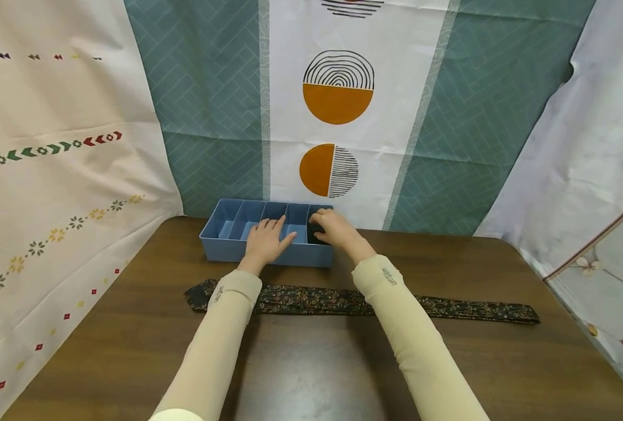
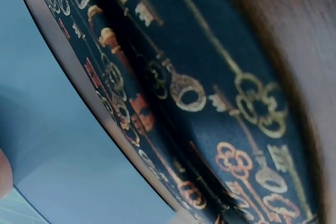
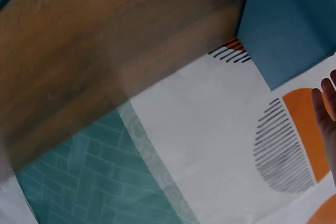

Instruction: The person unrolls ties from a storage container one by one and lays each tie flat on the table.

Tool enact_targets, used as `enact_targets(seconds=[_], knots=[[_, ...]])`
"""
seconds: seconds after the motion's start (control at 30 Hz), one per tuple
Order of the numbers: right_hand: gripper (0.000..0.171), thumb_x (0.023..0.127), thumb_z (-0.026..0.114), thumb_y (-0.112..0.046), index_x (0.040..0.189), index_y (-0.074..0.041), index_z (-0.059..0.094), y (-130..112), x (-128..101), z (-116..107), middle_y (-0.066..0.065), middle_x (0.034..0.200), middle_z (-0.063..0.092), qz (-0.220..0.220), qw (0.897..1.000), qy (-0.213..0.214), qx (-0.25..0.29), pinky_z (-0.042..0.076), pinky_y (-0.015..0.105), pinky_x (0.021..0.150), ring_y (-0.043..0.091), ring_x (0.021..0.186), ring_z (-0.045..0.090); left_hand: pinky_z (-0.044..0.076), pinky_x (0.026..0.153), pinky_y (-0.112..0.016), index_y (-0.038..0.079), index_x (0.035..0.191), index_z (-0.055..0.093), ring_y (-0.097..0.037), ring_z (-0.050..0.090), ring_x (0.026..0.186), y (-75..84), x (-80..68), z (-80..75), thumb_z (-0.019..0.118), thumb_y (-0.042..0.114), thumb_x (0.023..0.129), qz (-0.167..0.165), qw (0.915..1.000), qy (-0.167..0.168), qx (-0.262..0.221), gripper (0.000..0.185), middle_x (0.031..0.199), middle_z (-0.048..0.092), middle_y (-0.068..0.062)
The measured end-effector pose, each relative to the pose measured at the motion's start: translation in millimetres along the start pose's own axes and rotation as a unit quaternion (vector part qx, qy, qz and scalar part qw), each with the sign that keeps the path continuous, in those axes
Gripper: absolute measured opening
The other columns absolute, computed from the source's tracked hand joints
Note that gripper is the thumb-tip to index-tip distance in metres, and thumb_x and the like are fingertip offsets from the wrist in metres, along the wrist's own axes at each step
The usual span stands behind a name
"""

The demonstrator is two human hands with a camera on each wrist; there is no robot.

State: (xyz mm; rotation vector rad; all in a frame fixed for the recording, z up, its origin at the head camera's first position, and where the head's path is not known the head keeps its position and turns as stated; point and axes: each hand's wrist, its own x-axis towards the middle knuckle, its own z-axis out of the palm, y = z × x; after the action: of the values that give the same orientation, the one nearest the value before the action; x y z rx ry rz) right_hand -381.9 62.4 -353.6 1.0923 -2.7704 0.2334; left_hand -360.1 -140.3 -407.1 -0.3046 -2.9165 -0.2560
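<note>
A blue box (image 1: 269,254) with several compartments stands at the back of the table. My left hand (image 1: 264,240) lies over its front rim, fingers spread and reaching above the middle compartments. In the rightmost compartment sits a dark item (image 1: 316,229), partly hidden by my right hand (image 1: 337,229). That hand's fingers bend over the compartment, with the thumb apart from them; the right wrist view shows its fingers (image 3: 329,100) extended near the box's corner. A dark necktie (image 1: 337,300) printed with keys lies lengthwise across the table beneath both forearms, its pointed end at the left.
The brown wooden table (image 1: 311,362) ends at the back against a hanging cloth (image 1: 211,117) in teal and white. Patterned white cloths hang along the left (image 1: 53,175) and right (image 1: 595,146) sides. The other compartments show bare blue floors.
</note>
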Motion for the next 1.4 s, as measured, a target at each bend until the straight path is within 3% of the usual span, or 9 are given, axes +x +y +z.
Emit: enact_targets(seconds=[0.13,0.6,0.8,0.93,1.17,1.4], knots=[[0.03,0.089,0.065,-0.012,0.118,-0.002,0.062,3.9,5.0,5.2,0.014,0.119,0.06,0.011,1.0,0.001,0.017,0.05,0.037,0.093,0.028,0.108,0.058,0.032,0.108,-0.051,0.015,0.15,0.027,-0.033,0.04,0.131,-0.1,0.8,0.0,0.031,0.06,0.096,-0.006,0.9999,0.002,0.012,0.071,0.141,0.047,-0.013],[0.042,0.089,0.065,-0.013,0.13,-0.009,0.054,5.9,17.4,15.6,0.015,0.139,0.045,0.037,0.996,-0.08,-0.025,0.041,0.044,0.105,0.033,0.124,0.046,0.032,0.109,-0.052,0.016,0.15,0.026,-0.035,0.04,0.13,-2.1,0.8,-0.3,0.03,0.062,0.095,-0.012,0.9998,-0.005,0.012,0.072,0.141,0.046,-0.015],[0.04,0.089,0.066,-0.012,0.124,-0.011,0.048,7.4,23.1,20.8,0.018,0.139,0.043,0.07,0.992,-0.103,-0.023,0.037,0.048,0.107,0.036,0.125,0.043,0.032,0.108,-0.051,0.016,0.15,0.027,-0.034,0.042,0.13,0.0,1.7,0.3,0.032,0.061,0.096,-0.011,0.9999,-0.001,0.011,0.071,0.141,0.047,-0.014],[0.04,0.088,0.067,-0.013,0.123,-0.011,0.048,10.3,22.9,26.1,0.017,0.131,0.051,0.077,0.992,-0.093,-0.029,0.04,0.047,0.104,0.035,0.12,0.048,0.033,0.108,-0.051,0.016,0.15,0.026,-0.034,0.042,0.129,1.9,0.7,-0.6,0.032,0.06,0.095,-0.008,0.9999,-0.005,0.008,0.071,0.141,0.047,-0.014],[0.034,0.083,0.07,-0.004,0.114,-0.011,0.058,15.5,21.0,31.1,0.014,0.123,0.058,0.048,0.998,-0.032,-0.02,0.044,0.044,0.099,0.033,0.112,0.053,0.033,0.107,-0.051,0.016,0.15,0.028,-0.034,0.043,0.128,2.7,0.5,-1.0,0.033,0.06,0.095,-0.01,0.9999,-0.002,0.008,0.07,0.14,0.048,-0.013],[0.033,0.083,0.07,-0.004,0.113,-0.011,0.059,17.4,19.9,28.3,0.013,0.114,0.058,0.039,0.998,-0.043,-0.003,0.045,0.042,0.09,0.029,0.101,0.052,0.033,0.108,-0.051,0.017,0.15,0.027,-0.034,0.042,0.129,3.2,-0.3,-2.5,0.033,0.06,0.095,-0.012,0.9999,-0.005,0.005,0.07,0.14,0.048,-0.014]])
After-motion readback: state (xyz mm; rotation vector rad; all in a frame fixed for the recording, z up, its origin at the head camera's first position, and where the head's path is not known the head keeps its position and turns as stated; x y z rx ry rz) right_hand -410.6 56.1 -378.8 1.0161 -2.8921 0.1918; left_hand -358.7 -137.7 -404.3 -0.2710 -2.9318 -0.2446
